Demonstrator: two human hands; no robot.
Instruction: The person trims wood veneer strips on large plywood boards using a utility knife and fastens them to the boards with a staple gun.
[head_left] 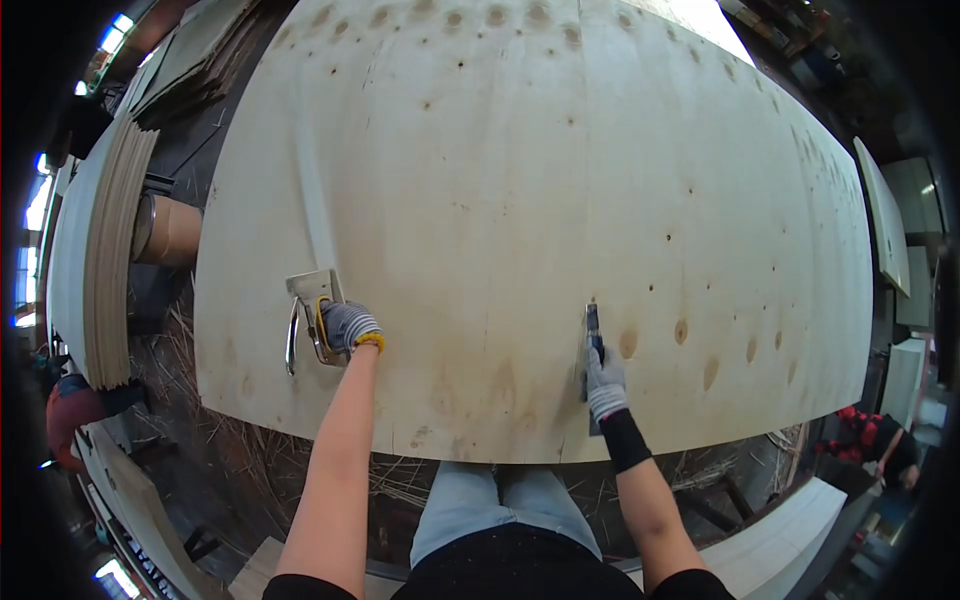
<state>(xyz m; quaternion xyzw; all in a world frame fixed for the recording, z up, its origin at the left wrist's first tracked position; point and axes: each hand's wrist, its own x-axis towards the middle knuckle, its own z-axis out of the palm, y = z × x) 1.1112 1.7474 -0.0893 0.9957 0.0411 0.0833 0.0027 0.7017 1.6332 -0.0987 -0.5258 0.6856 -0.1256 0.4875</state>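
Note:
A large pale plywood sheet [520, 200] with many dark knots lies flat in front of me. My left hand [350, 326], in a grey striped glove with a yellow cuff, is closed around a metal tool [318, 284]. This tool has a flat plate and a bright curved bar; its exact kind I cannot make out. My right hand [604, 385], gloved and with a black band at the wrist, grips a long, narrow flat-bladed tool [592, 322] seen nearly edge-on. Both tools are over the near half of the sheet; the fingers partly hide their handles.
Stacked wood sheets [110, 250] stand at the left beside a brown drum [170, 230]. Wood strips litter the floor [235, 450]. One person [85, 410] is at the far left, another [880, 445] at the far right. Pale boards [780, 540] lie at lower right.

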